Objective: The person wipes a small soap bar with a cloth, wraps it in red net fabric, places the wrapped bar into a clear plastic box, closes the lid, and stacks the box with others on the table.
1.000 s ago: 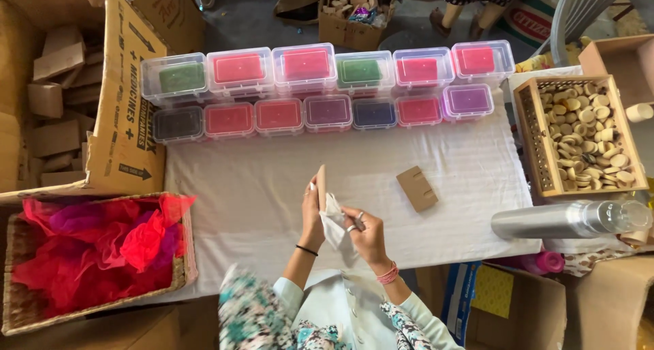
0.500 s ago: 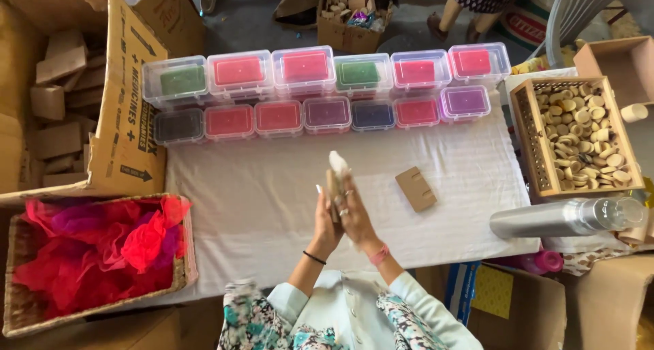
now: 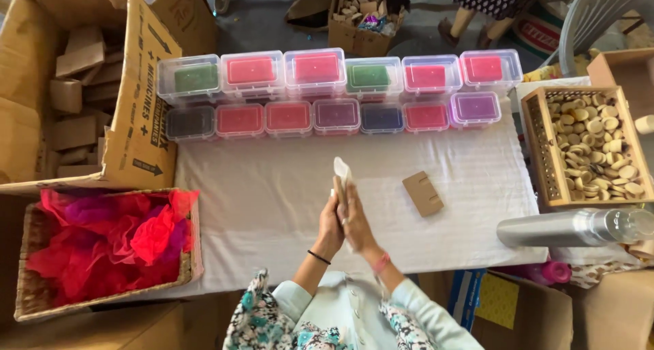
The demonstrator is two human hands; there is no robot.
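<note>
**Pouch pressed flat between two palms**

Pouch (image 3: 340,169), small and white, stands upright between the left hand (image 3: 332,224) and right hand (image 3: 354,220), only its top poking out above the fingertips. Both hands lie flat, palm to palm, sandwiching it over the near middle of the white-clothed desk (image 3: 272,200) (a grip that would flatten it). A cardboard tag (image 3: 422,193) lies just right; lidded boxes of coloured powder (image 3: 317,67) line the far edge.

Left hand (image 3: 332,222) and right hand (image 3: 355,220) pressed palm to palm at lower centre of frame — fingers extended upward, forearms converging from below, wrists banded.
</note>
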